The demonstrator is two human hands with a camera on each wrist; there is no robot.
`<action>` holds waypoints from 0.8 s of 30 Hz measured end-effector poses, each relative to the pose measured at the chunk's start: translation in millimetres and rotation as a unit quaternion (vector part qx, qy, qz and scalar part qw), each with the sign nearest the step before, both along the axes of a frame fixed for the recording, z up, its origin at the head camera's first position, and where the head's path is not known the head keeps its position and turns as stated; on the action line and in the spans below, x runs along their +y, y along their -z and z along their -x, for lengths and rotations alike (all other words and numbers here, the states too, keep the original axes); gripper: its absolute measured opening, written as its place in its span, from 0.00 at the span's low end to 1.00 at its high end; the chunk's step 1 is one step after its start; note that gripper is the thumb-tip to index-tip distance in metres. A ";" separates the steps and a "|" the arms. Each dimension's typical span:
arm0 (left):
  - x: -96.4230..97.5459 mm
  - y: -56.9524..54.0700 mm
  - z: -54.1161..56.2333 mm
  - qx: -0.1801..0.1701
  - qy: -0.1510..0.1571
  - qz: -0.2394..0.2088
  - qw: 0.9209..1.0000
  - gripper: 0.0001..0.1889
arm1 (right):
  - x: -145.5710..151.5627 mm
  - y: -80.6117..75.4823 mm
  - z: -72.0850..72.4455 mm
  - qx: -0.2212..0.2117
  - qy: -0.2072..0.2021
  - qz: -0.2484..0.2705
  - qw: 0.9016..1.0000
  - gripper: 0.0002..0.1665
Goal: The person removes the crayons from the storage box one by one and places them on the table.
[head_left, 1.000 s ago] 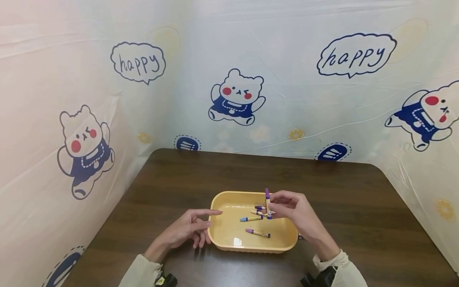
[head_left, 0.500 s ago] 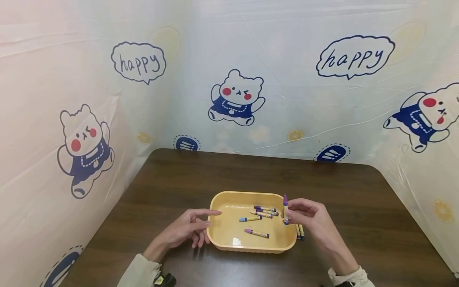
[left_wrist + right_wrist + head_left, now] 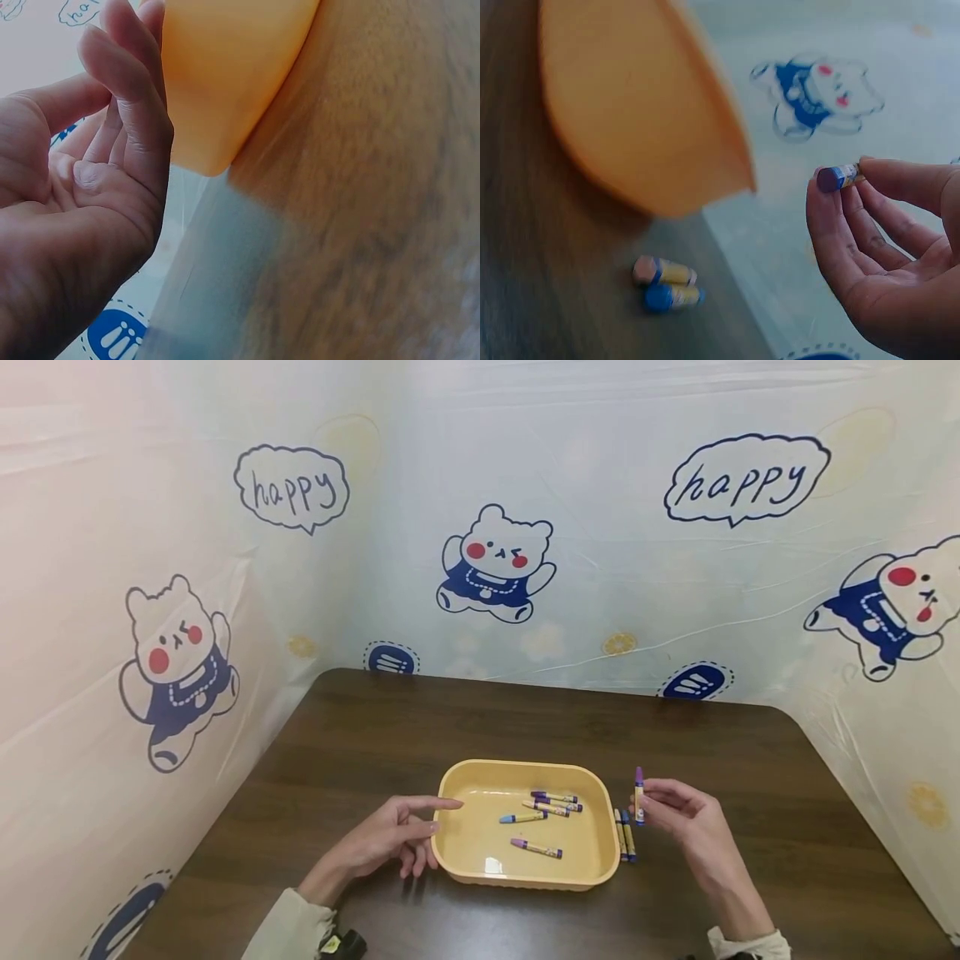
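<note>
A yellow plastic tray (image 3: 525, 884) stands on the dark wooden table. My left hand (image 3: 382, 839) pinches its left rim, index finger reaching over the edge and thumb on the outside. The left wrist view shows those fingers against the tray's outer wall (image 3: 225, 82). To the right of the tray, my right hand (image 3: 697, 831) holds a purple crayon (image 3: 639, 797) upright between thumb and fingertips. In the right wrist view the crayon (image 3: 840, 178) points its flat end at the camera. Close beside the tray's right wall, two crayons (image 3: 628, 837) lie side by side, below the held crayon.
Several crayons lie inside the tray: a light blue crayon (image 3: 523, 817), a pinkish-purple crayon (image 3: 537, 848), a peach crayon (image 3: 547, 809) and darker purple ones (image 3: 556, 797) near the back right. A printed curtain (image 3: 360, 577) surrounds the table (image 3: 390, 727) at the back and sides.
My right hand has carried the purple crayon from over the tray rightward past its right rim, uncovering the two crayons on the table. The left hand stays at the left rim.
</note>
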State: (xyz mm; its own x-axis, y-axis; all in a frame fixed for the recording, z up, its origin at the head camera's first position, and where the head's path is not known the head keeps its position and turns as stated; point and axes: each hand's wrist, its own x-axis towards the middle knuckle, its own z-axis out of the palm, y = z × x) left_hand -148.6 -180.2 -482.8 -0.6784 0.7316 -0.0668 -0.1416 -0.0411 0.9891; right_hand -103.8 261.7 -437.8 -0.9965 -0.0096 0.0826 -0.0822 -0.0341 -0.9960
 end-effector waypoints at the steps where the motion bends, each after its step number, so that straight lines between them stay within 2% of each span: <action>1: 0.1 0.0 -0.2 0.000 -0.001 -0.002 1.000 0.24 | 1.8 2.6 1.1 -0.003 0.006 0.001 1.000 0.16; 8: 2.0 1.3 -0.2 0.002 -0.001 -0.016 1.000 0.24 | 9.5 14.1 3.3 -0.052 0.060 -0.063 0.995 0.21; 15: 0.4 1.6 -0.3 0.006 0.005 -0.014 1.000 0.24 | 12.1 25.2 5.9 -0.095 0.070 -0.136 0.984 0.20; 20: 0.6 -0.5 -0.8 0.001 0.001 -0.004 1.000 0.25 | 11.8 30.5 6.4 -0.117 0.077 -0.198 0.970 0.18; 24: 0.4 -1.1 -1.4 0.004 0.001 -0.004 1.000 0.24 | 9.4 33.3 5.5 -0.124 0.080 -0.267 0.952 0.14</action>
State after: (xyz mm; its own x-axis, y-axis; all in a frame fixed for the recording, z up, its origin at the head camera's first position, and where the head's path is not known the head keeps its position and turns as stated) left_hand -147.2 -179.9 -481.6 -0.6774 0.7335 -0.0557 -0.1348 -0.0493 0.9897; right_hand -109.3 271.0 -471.1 -0.9772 0.1683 -0.1293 0.1954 0.4756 -0.8577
